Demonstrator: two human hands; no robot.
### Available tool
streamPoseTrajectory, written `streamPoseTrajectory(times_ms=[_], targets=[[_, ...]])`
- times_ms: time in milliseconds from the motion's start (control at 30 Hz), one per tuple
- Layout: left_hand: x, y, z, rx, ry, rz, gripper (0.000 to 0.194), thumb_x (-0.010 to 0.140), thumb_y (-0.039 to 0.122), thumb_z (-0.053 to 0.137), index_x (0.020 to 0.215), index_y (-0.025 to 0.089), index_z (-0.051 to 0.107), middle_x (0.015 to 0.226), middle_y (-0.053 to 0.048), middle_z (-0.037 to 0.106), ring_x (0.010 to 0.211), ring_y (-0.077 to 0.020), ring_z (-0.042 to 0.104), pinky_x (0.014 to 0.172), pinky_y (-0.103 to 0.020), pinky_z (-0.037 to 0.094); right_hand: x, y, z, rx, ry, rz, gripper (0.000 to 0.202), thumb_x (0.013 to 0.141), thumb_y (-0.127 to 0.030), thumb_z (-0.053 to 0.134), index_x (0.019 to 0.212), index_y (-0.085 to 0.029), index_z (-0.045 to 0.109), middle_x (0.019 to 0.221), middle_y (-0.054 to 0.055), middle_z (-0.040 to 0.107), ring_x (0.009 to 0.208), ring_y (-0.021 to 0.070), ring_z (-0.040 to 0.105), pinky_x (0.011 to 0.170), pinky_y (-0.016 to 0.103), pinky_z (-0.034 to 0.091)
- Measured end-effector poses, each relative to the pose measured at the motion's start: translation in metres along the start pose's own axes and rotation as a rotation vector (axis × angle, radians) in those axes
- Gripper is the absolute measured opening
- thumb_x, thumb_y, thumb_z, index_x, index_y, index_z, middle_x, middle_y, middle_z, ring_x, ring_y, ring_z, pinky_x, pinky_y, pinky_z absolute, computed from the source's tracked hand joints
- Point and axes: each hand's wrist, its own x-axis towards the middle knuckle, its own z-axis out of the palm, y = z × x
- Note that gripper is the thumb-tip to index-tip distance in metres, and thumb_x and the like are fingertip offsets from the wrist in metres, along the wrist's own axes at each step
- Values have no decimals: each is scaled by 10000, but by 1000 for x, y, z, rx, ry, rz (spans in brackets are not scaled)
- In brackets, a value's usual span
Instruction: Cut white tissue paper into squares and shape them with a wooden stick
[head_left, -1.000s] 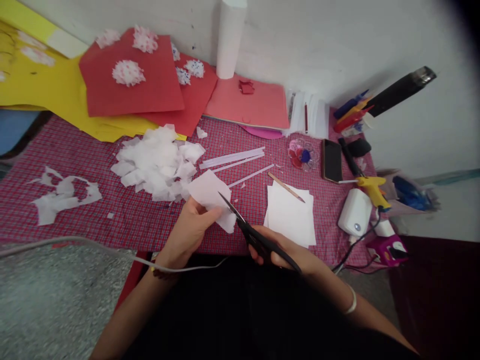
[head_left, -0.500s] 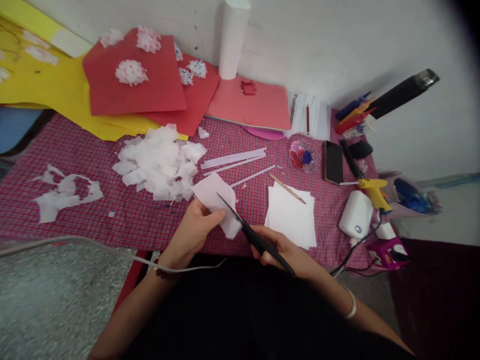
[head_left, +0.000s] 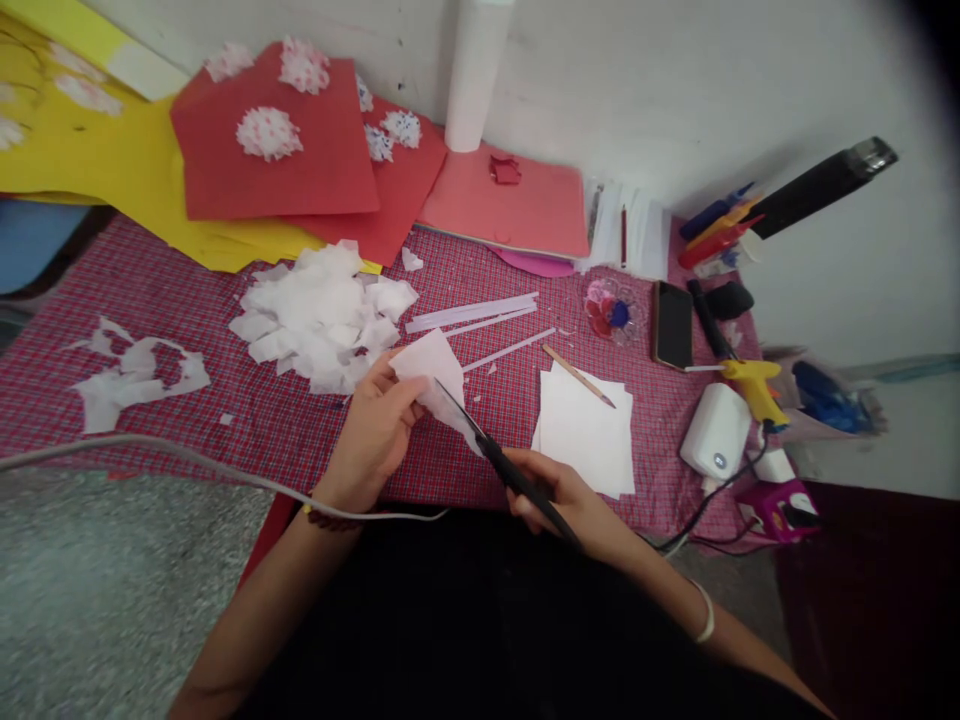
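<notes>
My left hand [head_left: 376,420] pinches a piece of white paper [head_left: 435,358] between thumb and fingers, just above the table's front edge. My right hand [head_left: 559,495] is wrapped round the black handles of a pair of scissors [head_left: 491,450]. Their blades lie along the paper, pointing up and left, with the tips close to my left thumb. A heap of cut white paper pieces [head_left: 322,310] lies beyond my left hand. Near my right hand is a stack of white sheets [head_left: 585,430] with a pencil [head_left: 577,376] across its top edge.
Thin pale strips [head_left: 480,314] lie past the paper. Red sheets [head_left: 277,185] with crumpled paper flowers stand at the back left. On the right are a phone [head_left: 672,325], a yellow glue gun [head_left: 757,388] and a white box-like device [head_left: 716,430]. A grey cable [head_left: 187,455] crosses in front.
My left hand has shifted its grip a little left and up the paper. The paper has turned and its lower part now hangs folded along the blades.
</notes>
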Motion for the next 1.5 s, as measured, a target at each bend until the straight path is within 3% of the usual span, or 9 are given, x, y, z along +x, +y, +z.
streamPoseTrajectory(times_ms=[133, 267, 967, 1233, 1333, 1433, 1500], targets=[[1, 2, 2, 57, 29, 44, 391, 635, 135, 702, 1014, 220, 659, 890, 0, 666, 770, -143, 619, 676, -275, 479, -1, -11, -3, -61, -97, -77, 691, 834, -595, 621, 1360, -198, 416, 894, 20, 501, 728, 125, 464, 621, 262, 381], [-5, -1, 4, 57, 3, 38, 408, 654, 130, 710, 1048, 218, 651, 853, 7, 651, 722, -127, 593, 647, -250, 466, 0, -14, -8, -71, -168, -120, 735, 852, -681, 529, 1375, -187, 380, 931, 35, 492, 755, 136, 461, 647, 279, 364], [-15, -14, 1, 310, -37, 160, 525, 736, 133, 678, 1241, 224, 566, 989, -17, 673, 837, -134, 617, 710, -238, 481, 14, -10, 3, 64, -111, -163, 665, 860, -660, 544, 1278, -153, 438, 831, 14, 518, 623, 94, 471, 574, 250, 360], [-14, -14, 1, 282, -12, 152, 529, 720, 135, 699, 1228, 229, 585, 897, -1, 657, 754, -113, 600, 654, -218, 475, 16, -8, 3, 90, -83, -153, 641, 858, -629, 576, 1267, -151, 454, 777, -8, 509, 575, 82, 457, 542, 241, 343], [-11, -10, 3, 157, 16, 100, 427, 712, 187, 717, 1122, 216, 604, 918, -3, 661, 733, -111, 601, 641, -223, 479, 16, -9, 3, 90, -86, -160, 654, 862, -629, 570, 1288, -150, 441, 769, -10, 508, 577, 84, 455, 544, 244, 341], [-7, -4, 4, 40, 33, 1, 191, 736, 296, 692, 856, 179, 599, 740, 21, 612, 598, -97, 550, 563, -224, 453, 16, -9, 3, 94, -86, -169, 653, 863, -619, 577, 1299, -154, 435, 769, -11, 509, 577, 84, 454, 541, 243, 340], [-3, -1, 5, 26, 30, -47, 179, 720, 295, 694, 733, 170, 568, 631, 40, 557, 531, -82, 501, 518, -210, 418, 16, -9, 4, 102, -87, -171, 649, 859, -610, 590, 1298, -159, 437, 772, -11, 508, 576, 83, 454, 535, 239, 339]])
